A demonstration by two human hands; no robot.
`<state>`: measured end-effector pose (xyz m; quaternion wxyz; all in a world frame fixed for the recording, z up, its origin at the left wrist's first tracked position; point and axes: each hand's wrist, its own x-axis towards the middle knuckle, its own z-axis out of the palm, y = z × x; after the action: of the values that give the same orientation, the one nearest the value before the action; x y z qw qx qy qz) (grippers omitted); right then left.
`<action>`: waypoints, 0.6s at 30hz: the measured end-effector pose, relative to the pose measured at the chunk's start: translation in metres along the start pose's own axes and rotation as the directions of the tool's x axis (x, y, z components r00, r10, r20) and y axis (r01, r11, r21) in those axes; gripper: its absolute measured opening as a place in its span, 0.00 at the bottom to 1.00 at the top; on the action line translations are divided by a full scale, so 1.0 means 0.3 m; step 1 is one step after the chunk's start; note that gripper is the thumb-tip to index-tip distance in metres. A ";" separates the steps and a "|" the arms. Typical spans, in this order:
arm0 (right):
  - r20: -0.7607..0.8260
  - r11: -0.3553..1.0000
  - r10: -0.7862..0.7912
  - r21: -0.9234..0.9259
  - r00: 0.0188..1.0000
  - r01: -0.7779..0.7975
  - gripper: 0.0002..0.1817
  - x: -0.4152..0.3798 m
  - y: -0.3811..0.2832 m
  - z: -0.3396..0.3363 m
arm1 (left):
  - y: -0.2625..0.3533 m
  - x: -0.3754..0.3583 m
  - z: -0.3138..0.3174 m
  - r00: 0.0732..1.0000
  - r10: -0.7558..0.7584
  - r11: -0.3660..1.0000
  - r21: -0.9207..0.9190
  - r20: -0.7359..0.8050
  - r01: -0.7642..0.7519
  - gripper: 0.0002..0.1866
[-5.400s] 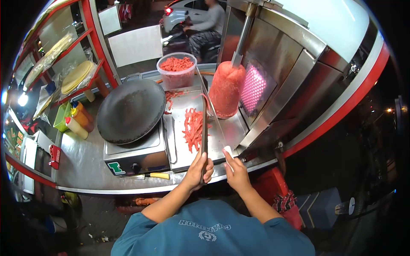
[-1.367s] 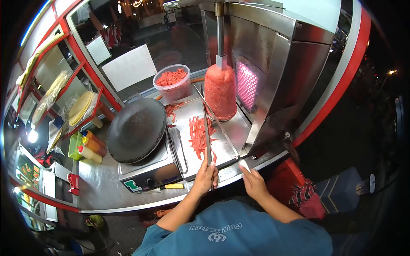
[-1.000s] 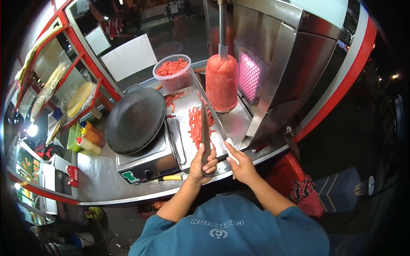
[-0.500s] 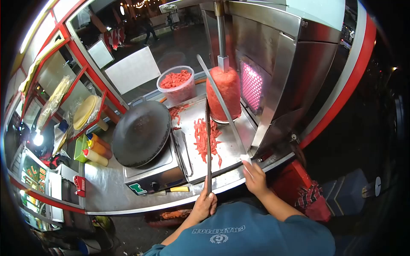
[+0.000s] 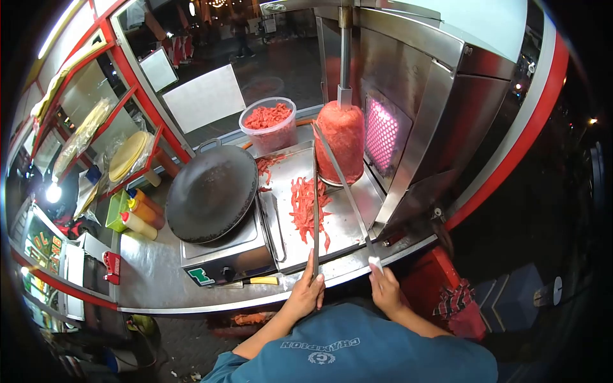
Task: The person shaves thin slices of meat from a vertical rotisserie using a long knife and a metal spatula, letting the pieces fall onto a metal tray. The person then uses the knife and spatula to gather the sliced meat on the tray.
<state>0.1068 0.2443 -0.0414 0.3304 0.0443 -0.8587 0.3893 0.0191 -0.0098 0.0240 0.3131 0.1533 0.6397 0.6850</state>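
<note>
My right hand [image 5: 386, 288] grips the white handle of a long knife [image 5: 345, 185]. Its blade slants up and to the left, overlapping the lower left side of the upright meat cone [image 5: 340, 137] on the spit. In my left hand [image 5: 306, 290] is a long, thin metal tool [image 5: 316, 217], its index finger stretched along it. The tool points up over the tray and nearly meets the knife's tip in this view; its exact kind I cannot tell. Beneath it, a heap of red meat strips [image 5: 306, 203] lies on the metal tray [image 5: 290, 252].
A dark pan [image 5: 212, 195] sits on a stove left of the tray. Behind is a plastic tub [image 5: 269, 137] of meat. The glowing grill [image 5: 383, 134] stands right of the cone. A yellow-handled knife [image 5: 263, 280] lies at the counter's front; sauce bottles [image 5: 139, 225] stand left.
The knife's tip has dropped from above the meat cone to its upper left side, closer to the tool in my left hand. The view has shifted slightly.
</note>
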 end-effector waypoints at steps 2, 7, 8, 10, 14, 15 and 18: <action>0.044 0.998 0.061 -0.007 0.997 -0.061 0.24 -0.008 0.000 -0.006 | -0.013 0.009 -0.001 1.000 0.016 1.000 0.024 0.008 -0.016 0.42; 0.098 0.999 0.031 -0.041 0.995 -0.027 0.26 0.269 -0.059 0.045 | -0.006 0.045 0.013 0.999 0.019 0.999 0.034 -0.032 -0.018 0.42; 0.130 0.995 0.077 -0.065 0.989 -0.069 0.26 0.272 -0.063 0.048 | -0.007 0.056 0.010 0.999 0.028 0.999 0.027 -0.037 -0.027 0.42; 0.079 0.998 0.024 -0.062 0.997 -0.020 0.26 0.192 -0.064 0.024 | 0.034 0.063 0.009 0.999 0.038 0.999 0.009 -0.023 -0.038 0.42; 0.165 0.968 0.248 -0.075 0.955 -0.239 0.24 -0.120 -0.014 -0.062 | 0.032 0.096 0.010 0.997 0.073 0.997 0.030 -0.030 -0.072 0.41; 0.124 0.984 0.177 -0.048 0.976 -0.173 0.25 -0.092 -0.018 -0.055 | 0.031 0.099 0.015 0.996 0.080 0.997 0.026 -0.037 -0.079 0.40; 0.107 0.998 0.042 -0.046 0.993 -0.037 0.28 0.130 -0.050 -0.001 | 0.024 0.113 0.021 0.994 0.102 0.994 0.040 -0.047 -0.101 0.39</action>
<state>0.0816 0.2414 -0.0082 0.2767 0.0409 -0.8843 0.3738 -0.0044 0.0164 0.0254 0.2592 0.1747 0.6513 0.6914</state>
